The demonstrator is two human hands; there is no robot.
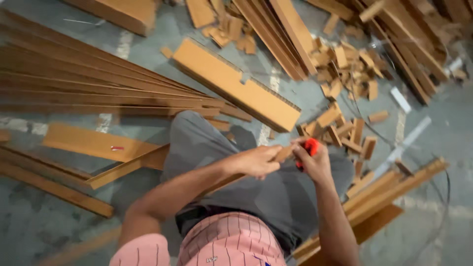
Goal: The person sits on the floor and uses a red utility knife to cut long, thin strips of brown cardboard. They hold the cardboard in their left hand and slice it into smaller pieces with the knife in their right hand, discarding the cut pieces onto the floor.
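Head view: left hand (256, 161) grips a cardboard strip (148, 166); right hand (314, 162) clasps a red cutter (311, 146) at its far end.

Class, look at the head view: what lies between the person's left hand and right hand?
A narrow cardboard strip bridges the gap in the head view: the left hand grips it, and its end reaches the right hand, which holds a red tool.

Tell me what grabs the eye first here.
The red tool in the right hand at centre, meeting a long cardboard strip gripped by the left hand over the lap. Around them the floor is littered with cardboard offcuts, with long strips fanned out on the left.
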